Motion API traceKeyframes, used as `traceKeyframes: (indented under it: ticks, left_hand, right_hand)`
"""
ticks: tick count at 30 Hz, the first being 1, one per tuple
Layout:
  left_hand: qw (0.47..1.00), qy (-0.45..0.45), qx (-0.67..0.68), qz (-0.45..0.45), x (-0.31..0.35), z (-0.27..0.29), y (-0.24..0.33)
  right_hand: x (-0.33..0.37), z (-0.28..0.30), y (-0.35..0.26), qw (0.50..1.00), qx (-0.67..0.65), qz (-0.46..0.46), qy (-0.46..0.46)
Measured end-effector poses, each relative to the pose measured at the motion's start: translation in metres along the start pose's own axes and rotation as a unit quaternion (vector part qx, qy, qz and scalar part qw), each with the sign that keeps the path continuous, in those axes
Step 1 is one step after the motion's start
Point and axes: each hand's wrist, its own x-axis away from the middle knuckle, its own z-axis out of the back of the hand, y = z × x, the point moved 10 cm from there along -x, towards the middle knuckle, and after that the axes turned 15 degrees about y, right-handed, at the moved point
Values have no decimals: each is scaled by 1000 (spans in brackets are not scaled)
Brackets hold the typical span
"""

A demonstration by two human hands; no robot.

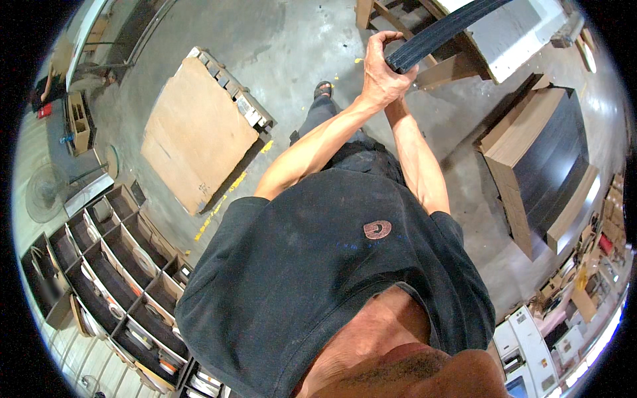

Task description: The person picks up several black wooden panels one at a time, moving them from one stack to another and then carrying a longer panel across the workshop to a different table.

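Note:
A bundle of long black boards or strips [434,43], its grooved end facing me, reaches from my hands toward the upper right and out of view. My left hand [381,74] grips the near end from the left, one finger curled over beside it. Just behind and below it, my right hand [406,78] holds the same end from underneath. Most of the right hand's fingers are hidden by the left hand and the bundle. Beneath the bundle's far part stands a table [514,56] with a pale top.
To the left, a flat cardboard sheet [199,132] lies on a pallet [232,89]. An open carton [511,149] holding black panels lies at the right. Compartment shelving [119,265] and a fan [50,192] stand at lower left. White machine cabinets [524,348] are at lower right.

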Motion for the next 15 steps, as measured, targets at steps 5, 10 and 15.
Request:
traceKeyframes:
  ticks: [5, 10, 15]
  left_hand:
    - [1000, 3, -8, -3, -1, 3, 0]
    - [1000, -2, -25, -16, -1, 2, 9]
    - [996, -9, -57, -62, -5, 1, 27]
  right_hand:
    - [5, 1, 1, 1000, 8, -2, 4]
    - [7, 5, -1, 1000, 9, -2, 11]
    - [5, 0, -3, 1000, 5, -1, 17]
